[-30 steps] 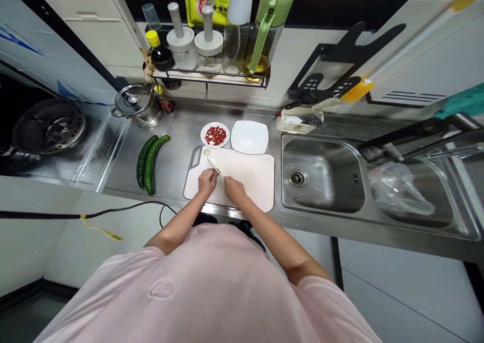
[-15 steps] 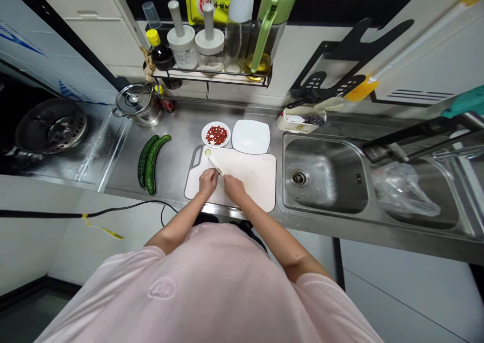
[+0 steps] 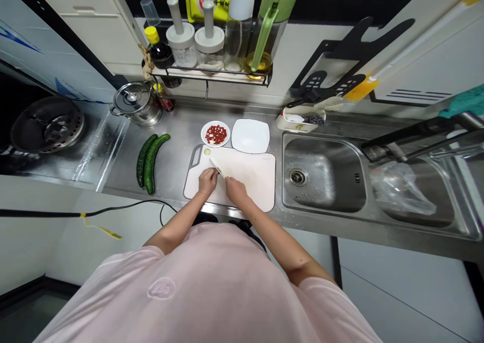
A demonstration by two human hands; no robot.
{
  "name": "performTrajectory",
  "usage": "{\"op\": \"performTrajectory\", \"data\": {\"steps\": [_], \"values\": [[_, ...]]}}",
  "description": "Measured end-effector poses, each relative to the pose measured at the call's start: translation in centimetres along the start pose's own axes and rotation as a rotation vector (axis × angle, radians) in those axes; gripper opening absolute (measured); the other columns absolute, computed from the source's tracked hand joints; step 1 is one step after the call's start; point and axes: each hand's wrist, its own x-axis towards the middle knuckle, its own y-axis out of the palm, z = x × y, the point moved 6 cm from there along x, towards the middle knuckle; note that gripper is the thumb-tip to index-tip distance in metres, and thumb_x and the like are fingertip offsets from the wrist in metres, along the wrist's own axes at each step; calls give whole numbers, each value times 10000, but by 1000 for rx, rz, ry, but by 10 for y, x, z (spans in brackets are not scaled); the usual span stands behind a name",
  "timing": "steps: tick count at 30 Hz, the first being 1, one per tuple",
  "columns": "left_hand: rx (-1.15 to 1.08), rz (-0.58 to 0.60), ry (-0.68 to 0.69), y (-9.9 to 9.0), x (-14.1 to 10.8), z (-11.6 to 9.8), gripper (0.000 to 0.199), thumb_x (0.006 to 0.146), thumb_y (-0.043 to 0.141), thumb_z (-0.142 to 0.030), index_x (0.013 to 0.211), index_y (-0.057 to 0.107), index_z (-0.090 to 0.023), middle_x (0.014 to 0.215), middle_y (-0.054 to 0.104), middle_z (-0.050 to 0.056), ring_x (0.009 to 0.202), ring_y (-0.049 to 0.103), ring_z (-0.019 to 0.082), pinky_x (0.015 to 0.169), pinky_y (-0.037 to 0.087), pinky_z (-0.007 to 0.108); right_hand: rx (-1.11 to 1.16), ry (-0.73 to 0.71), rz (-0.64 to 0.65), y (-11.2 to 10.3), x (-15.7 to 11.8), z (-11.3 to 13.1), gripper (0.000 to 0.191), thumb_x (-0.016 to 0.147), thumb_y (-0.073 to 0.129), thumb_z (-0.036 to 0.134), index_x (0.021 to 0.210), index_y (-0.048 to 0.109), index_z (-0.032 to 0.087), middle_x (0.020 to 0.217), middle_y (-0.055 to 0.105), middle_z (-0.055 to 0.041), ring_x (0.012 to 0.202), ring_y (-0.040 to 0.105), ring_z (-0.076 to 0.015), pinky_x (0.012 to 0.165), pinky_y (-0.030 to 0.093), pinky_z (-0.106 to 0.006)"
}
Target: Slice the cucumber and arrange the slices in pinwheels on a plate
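Note:
My right hand is closed around the handle of a knife, whose blade points up and left across the white cutting board. Beside the blade, my left hand has its fingers pinched together low over the board. A small bit shows at its fingertips, too small and covered to name. A pale green round slice, like cucumber, lies at the board's upper left corner. Just behind the board are a small plate of chopped red pieces and a white square plate.
Two cucumbers lie on the steel counter to the left, with a lidded pot behind them. A double sink adjoins the board's right side. Above the counter hangs a rack of bottles and jars.
The knife has shifted slightly, its handle and my right hand a little to the right. My left hand stays almost in place. The whole view has drifted slightly.

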Motion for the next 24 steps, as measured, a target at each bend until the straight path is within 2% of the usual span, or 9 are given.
{"op": "performTrajectory", "data": {"steps": [6,14,24], "values": [[-4,-6,18,0,1,-1,171,888,457,-215,787,593,-196,813,637,52,782,568,167,716,411,289,9,0,-17,-3,9,3,280,876,324,40,1069,492,153,1045,617,-107,908,621,-187,742,451,-271],[-10,-6,10,-1,1,1,166,890,458,-222,799,595,-196,806,635,48,778,568,166,709,414,286,20,9,7,-1,6,-1,268,871,349,31,1055,494,162,1043,618,-96,916,621,-189,745,450,-268],[-21,-17,24,0,1,0,167,888,464,-223,808,608,-195,812,641,53,785,575,168,717,419,291,28,-10,-14,-5,14,4,279,869,349,27,1066,501,152,1052,622,-104,938,615,-183,757,441,-253]]}}
